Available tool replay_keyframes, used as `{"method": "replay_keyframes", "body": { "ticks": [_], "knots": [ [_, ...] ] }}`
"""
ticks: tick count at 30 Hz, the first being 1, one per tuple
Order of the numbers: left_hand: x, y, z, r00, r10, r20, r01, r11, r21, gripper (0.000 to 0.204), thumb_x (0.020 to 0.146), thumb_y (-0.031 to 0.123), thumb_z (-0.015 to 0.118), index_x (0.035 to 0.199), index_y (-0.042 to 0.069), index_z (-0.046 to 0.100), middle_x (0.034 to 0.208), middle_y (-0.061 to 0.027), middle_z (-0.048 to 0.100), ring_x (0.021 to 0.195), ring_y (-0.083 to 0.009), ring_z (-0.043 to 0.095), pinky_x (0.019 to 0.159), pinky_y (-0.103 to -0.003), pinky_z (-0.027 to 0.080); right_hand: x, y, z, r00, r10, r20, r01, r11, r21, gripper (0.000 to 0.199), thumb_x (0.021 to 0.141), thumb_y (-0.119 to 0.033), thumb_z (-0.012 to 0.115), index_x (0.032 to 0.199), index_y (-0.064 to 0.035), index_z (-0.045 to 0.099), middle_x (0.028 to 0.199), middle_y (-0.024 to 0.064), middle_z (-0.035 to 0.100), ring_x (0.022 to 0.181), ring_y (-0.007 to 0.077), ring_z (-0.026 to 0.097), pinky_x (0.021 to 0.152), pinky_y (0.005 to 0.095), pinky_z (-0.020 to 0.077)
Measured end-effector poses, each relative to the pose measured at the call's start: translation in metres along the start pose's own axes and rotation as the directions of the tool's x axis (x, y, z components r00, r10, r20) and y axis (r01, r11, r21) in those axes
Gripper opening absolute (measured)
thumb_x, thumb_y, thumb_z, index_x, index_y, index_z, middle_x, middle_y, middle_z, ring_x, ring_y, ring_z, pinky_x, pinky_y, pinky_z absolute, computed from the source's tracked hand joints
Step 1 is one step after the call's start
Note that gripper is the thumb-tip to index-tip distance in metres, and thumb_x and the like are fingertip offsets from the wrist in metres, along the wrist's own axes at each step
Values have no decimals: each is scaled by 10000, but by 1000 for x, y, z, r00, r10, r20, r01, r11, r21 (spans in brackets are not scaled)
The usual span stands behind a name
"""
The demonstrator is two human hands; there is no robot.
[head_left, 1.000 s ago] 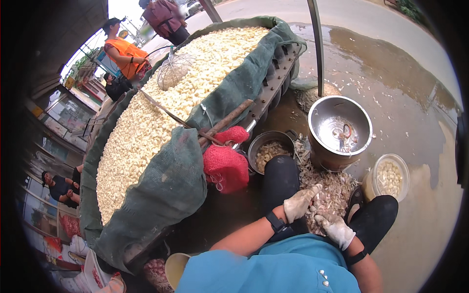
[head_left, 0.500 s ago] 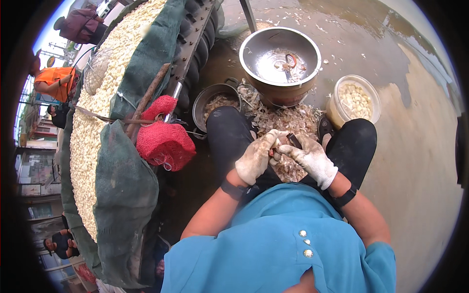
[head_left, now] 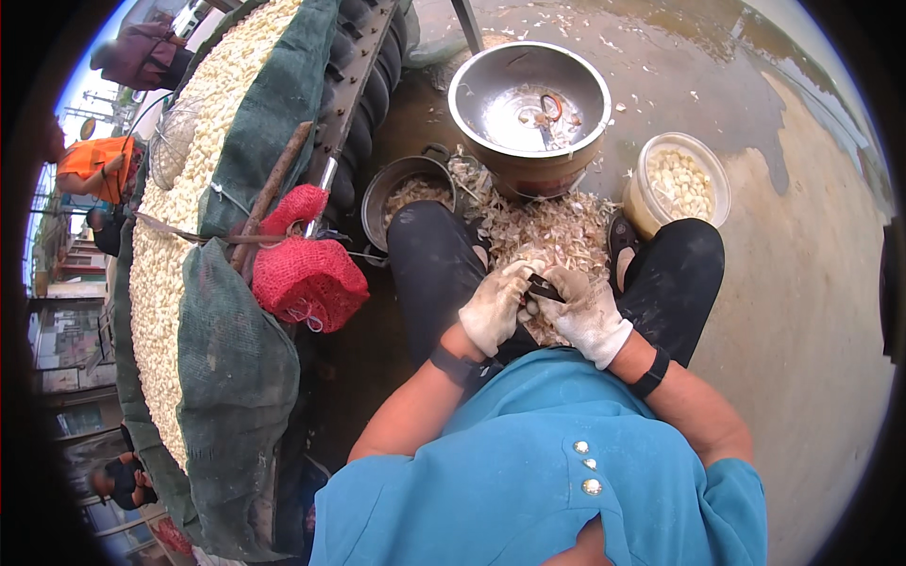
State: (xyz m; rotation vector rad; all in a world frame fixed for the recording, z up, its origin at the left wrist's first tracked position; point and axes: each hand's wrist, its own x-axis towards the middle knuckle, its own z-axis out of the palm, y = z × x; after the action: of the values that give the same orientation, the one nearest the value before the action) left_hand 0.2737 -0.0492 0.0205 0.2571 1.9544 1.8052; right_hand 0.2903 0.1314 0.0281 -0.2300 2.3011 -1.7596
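Both hands meet in front of my lap, in white work gloves soiled at the fingers. My left hand is closed, its fingertips against those of the other hand; what it pinches is hidden. My right hand is closed on a small black tool, which points across toward the left fingers; no blade can be made out. Below them, between my knees, lies a heap of papery garlic skins. A translucent tub of peeled garlic cloves stands beyond my right knee.
A large steel bowl with a loop-handled item and scraps stands ahead. Left of it is a steel pot with skins. A cart heaped with pale cloves, with a red mesh bag, lines my left; several people are beyond it.
The black tool has turned from steep to nearly level across the fingers. The reddish bit that showed at my left fingertips is out of sight. The view has shifted slightly.
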Motion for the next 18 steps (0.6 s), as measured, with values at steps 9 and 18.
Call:
{"method": "replay_keyframes", "body": {
  "ticks": [9, 18],
  "knots": [
    [9, 21, 4, 957, -291, -7, 228, 763, -606, 392, 1042, 287, 459, 1158, -56, 607, 824, 14, 534, 689, -43, 466, 596, -197, 397, -5, -22, -5, 952, 11, 305, 60, 973, -225, 289, 893, -259, 662, 1117, -76, 666, 964, 151, 692, 908, 297, 671, 792, 342, 525],
    [10, 33, 4, 905, -425, 32, 341, 676, -653, 411, 1039, 250, 421, 1264, -67, 558, 805, 17, 505, 642, -49, 412, 529, -191, 324, 15, -34, -52, 911, 376, 168, -292, 878, -380, 478, 920, -421, 631, 1182, -21, 631, 1035, 226, 680, 967, 351, 659, 873, 386, 487]
  ]
}}
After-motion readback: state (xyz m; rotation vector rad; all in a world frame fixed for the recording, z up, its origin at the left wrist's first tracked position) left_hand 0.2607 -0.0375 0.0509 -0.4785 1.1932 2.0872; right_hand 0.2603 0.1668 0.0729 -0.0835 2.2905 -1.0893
